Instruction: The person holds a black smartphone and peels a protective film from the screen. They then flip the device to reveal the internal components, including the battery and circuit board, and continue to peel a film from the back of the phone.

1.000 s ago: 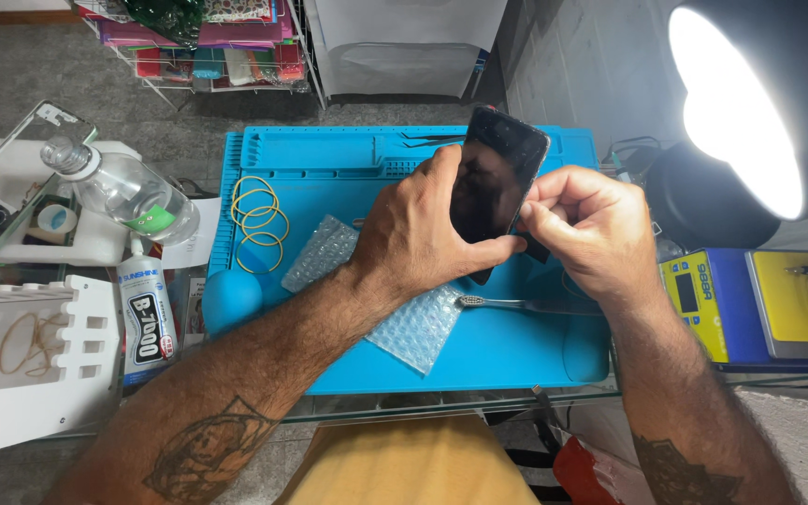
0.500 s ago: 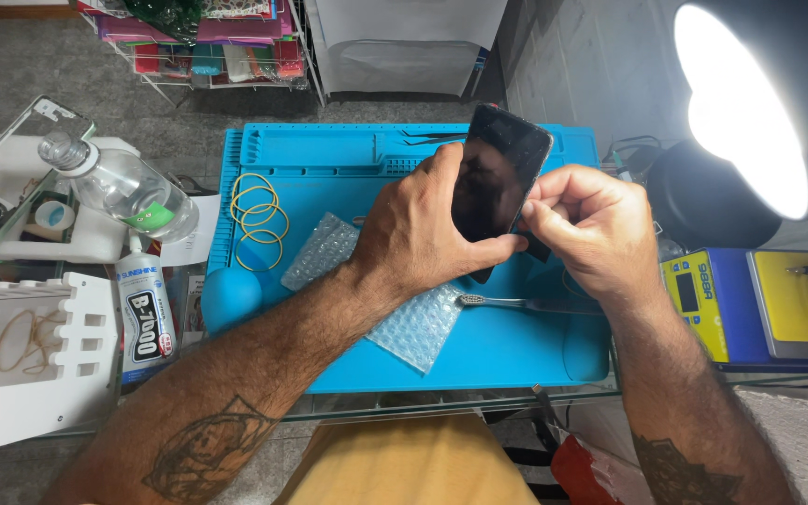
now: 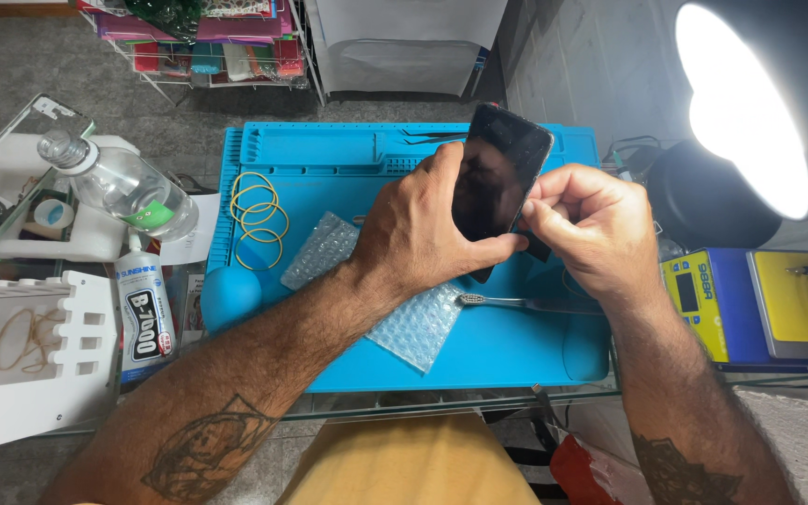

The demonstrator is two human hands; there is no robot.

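Note:
A black smartphone (image 3: pixel 497 173) is held upright and tilted over the blue work mat (image 3: pixel 329 168). My left hand (image 3: pixel 423 229) grips its left edge and lower part. My right hand (image 3: pixel 591 229) pinches at the phone's right edge with thumb and fingers closed together; what sits between them is hidden. Under the hands, a metal tool (image 3: pixel 516 302) lies on the mat.
Two bubble-wrap pieces (image 3: pixel 418 327) and yellow rubber bands (image 3: pixel 256 213) lie on the mat. A clear bottle (image 3: pixel 119 182), a glue tube (image 3: pixel 145 313) and a white rack (image 3: pixel 30 355) stand at left. A bright lamp (image 3: pixel 750 108) and a yellow-blue device (image 3: pixel 750 304) are at right.

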